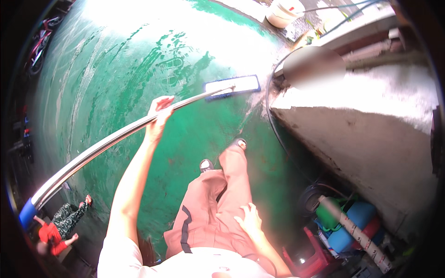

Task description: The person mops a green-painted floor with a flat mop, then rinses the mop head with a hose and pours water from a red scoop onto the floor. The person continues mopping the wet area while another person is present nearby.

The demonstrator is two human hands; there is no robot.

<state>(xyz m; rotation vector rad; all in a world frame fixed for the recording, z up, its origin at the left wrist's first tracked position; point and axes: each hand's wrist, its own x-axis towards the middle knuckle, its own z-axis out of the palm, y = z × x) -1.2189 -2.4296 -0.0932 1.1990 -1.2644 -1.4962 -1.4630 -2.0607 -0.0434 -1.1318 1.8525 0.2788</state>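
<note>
On the wet green floor (139,83): mop head (232,86) is pressed flat, near the concrete wall (371,120).
Left hand (159,113): fingers clamped round the metal handle (106,143).
Right hand (248,217): fingers spread, rested on the thigh.

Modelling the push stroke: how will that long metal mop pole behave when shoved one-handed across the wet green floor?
Probably stiff: the shiny metal pole shows no sag beyond lens bend. Likely slippery, given its polished surface and only the left hand on it. The flat mop head should glide easily over the wet floor.

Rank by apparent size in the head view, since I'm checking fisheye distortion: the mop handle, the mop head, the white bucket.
1. mop handle, longest, partly from nearness
2. mop head
3. white bucket, cropped, similar to the mop head, so unsure
</note>
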